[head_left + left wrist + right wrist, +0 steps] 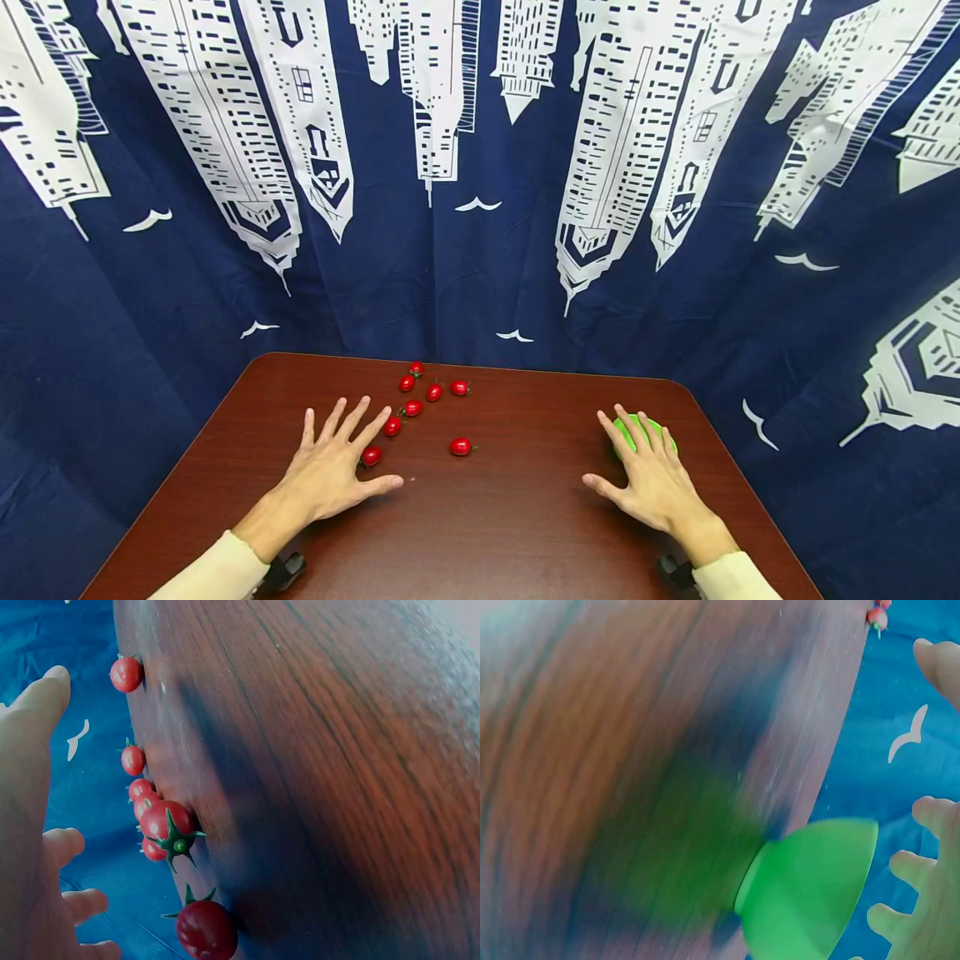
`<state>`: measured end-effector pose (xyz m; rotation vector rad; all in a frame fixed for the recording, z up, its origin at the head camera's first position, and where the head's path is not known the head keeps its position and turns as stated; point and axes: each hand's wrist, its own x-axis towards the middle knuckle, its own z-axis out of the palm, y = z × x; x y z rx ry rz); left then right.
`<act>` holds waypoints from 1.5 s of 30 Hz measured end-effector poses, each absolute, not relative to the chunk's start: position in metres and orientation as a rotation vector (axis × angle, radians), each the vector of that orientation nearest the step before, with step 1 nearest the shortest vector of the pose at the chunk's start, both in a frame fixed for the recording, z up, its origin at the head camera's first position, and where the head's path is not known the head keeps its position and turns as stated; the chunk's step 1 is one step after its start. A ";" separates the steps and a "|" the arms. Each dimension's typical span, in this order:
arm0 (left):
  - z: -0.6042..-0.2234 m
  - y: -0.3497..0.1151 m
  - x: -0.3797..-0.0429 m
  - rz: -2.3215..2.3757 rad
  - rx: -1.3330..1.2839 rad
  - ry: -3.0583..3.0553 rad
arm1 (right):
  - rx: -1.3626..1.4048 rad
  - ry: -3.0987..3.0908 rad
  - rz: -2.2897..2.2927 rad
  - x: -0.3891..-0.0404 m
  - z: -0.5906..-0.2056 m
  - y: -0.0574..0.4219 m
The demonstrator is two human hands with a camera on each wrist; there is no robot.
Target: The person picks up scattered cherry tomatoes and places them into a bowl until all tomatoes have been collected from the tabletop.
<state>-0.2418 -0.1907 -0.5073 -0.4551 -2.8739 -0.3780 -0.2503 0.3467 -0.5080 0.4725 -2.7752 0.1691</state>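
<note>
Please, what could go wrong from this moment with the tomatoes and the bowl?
The left hand might brush the closest tomato and send it rolling. The farthest tomato lies near the far edge of the table, so a push could roll it off. The right hand, spread close to the green bowl, may tip it.

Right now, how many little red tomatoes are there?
8: one tomato beside the left hand, two just beyond it, two farthest back, two right of those, one alone in front of that pair. More could hide under the hand.

no readable text, no labels, no numbers
</note>
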 end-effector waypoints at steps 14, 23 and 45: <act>-0.504 -0.180 -0.235 -0.414 -0.492 -2.830 | 0.261 -2.877 0.333 -0.262 -0.510 0.377; -0.500 -0.171 -0.234 -0.388 -0.538 -2.814 | 0.142 -2.941 0.485 -0.266 -0.507 0.390; -0.492 -0.148 -0.238 -0.379 -0.656 -2.747 | 0.228 -2.905 0.540 -0.273 -0.495 0.394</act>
